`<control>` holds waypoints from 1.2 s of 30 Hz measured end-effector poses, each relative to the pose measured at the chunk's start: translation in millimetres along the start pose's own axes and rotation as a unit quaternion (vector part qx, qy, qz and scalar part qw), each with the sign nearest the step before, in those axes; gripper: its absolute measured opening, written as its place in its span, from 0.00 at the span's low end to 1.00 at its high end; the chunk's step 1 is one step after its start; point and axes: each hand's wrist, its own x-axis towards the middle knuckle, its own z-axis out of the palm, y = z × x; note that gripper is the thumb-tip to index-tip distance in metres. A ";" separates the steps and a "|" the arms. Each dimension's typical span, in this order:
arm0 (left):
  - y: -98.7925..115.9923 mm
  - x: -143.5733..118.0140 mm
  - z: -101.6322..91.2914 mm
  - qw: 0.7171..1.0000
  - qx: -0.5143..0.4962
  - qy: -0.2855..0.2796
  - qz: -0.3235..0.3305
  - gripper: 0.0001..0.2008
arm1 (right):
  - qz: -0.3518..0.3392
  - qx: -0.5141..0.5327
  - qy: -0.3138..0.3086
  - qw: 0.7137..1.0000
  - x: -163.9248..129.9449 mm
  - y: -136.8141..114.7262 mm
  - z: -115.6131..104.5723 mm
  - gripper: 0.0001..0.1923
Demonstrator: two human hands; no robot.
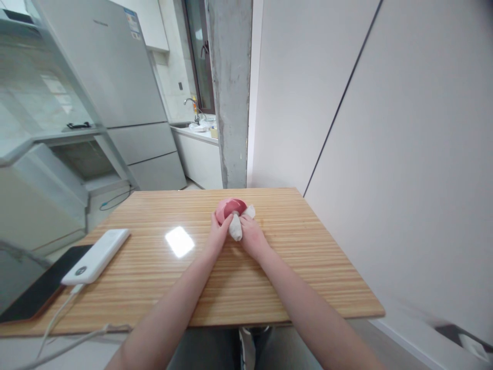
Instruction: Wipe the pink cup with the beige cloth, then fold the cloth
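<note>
Over the far middle of the table, my left hand (pixel 220 229) is closed on the side of a rounded pink and dark red bowl-like piece (pixel 230 206). Its exact kind is hard to make out, as the fingers and a cloth cover its near side. My right hand (pixel 252 234) is closed on a crumpled white cloth (pixel 235 229), perhaps a tissue, and presses it against the piece. One end of the cloth hangs down between the hands, and another corner sticks out above my right hand.
The wood-grain table (pixel 308 277) carries a white power bank (pixel 98 257) with a cable (pixel 57 314) at left, beside a dark flat pad (pixel 42 285). Beyond stand a fridge (pixel 111 72), a sink counter (pixel 198 154) and a grey pillar (pixel 231 92). A white panelled wall (pixel 404 154) borders the right.
</note>
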 end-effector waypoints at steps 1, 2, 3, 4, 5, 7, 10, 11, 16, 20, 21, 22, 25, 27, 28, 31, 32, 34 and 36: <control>-0.9 0.9 -0.5 1.000 0.018 0.013 -0.007 0.26 | -0.003 0.005 -0.003 1.000 0.2 0.6 0.2 0.11; -1.1 2.6 -3.2 0.999 0.040 0.022 -0.003 0.25 | -0.007 0.010 -0.009 1.000 0.7 1.0 -0.2 0.11; -0.6 4.8 -7.5 0.998 0.060 0.022 0.009 0.24 | -0.011 0.013 -0.013 1.000 1.2 1.2 -1.2 0.11; 0.2 7.1 -12.3 0.997 0.075 0.014 0.028 0.24 | -0.015 0.013 -0.017 1.000 1.8 1.2 -2.6 0.11; 1.2 9.0 -16.7 0.995 0.083 0.003 0.045 0.25 | -0.020 0.009 -0.018 1.000 2.2 1.0 -4.3 0.10; 2.3 10.4 -20.7 0.994 0.084 -0.012 0.064 0.27 | -0.026 -0.004 -0.018 0.999 2.5 -0.1 -7.1 0.10; 0.8 6.5 -12.0 0.998 0.034 0.001 0.054 0.34 | -0.017 -0.018 -0.012 1.000 1.3 -2.5 -7.8 0.09; 0.0 4.8 -7.3 0.999 0.016 0.007 0.046 0.36 | -0.010 -0.017 -0.010 1.000 0.7 -3.2 -7.0 0.09; 0.2 8.9 -5.0 0.998 0.037 0.043 0.030 0.32 | -0.014 0.002 -0.024 1.000 1.2 -4.7 -4.2 0.08; 1.0 17.0 -16.8 0.999 0.020 0.024 -0.038 0.36 | -0.020 -0.011 -0.032 0.999 2.9 -6.5 -8.9 0.07; -0.2 16.1 -15.8 0.999 0.004 0.020 -0.046 0.38 | -0.012 -0.020 -0.030 0.999 2.7 -7.2 -9.7 0.07; -2.2 14.1 -12.9 0.999 -0.017 0.016 -0.043 0.41 | -0.002 -0.027 -0.024 0.999 2.3 -7.7 -9.8 0.07; -9.7 5.4 1.4 0.997 -0.075 0.003 -0.030 0.42 | 0.017 -0.029 0.006 0.999 0.2 -8.4 -6.9 0.07; -12.1 2.5 6.8 0.997 -0.070 -0.004 -0.034 0.35 | 0.006 -0.019 0.015 1.000 -0.7 -7.8 -4.4 0.08; -11.5 2.7 6.4 0.998 -0.048 -0.002 -0.028 0.31 | 0.000 -0.017 0.013 1.000 -0.9 -7.5 -3.7 0.08; -2.9 8.5 -5.7 0.998 0.049 0.014 0.045 0.24 | -0.005 -0.018 0.001 1.000 -0.1 -7.4 -4.8 0.07; 0.9 10.9 -11.3 0.994 0.076 0.017 0.073 0.23 | -0.001 -0.022 -0.001 1.000 0.3 -7.9 -5.7 0.07; 6.9 14.7 -20.3 0.989 0.103 0.017 0.108 0.23 | 0.005 -0.024 -0.004 1.000 0.9 -9.7 -7.0 0.08; 8.2 15.2 -23.0 0.991 0.093 0.011 0.100 0.26 | 0.008 -0.014 -0.005 1.000 1.0 -11.8 -6.1 0.10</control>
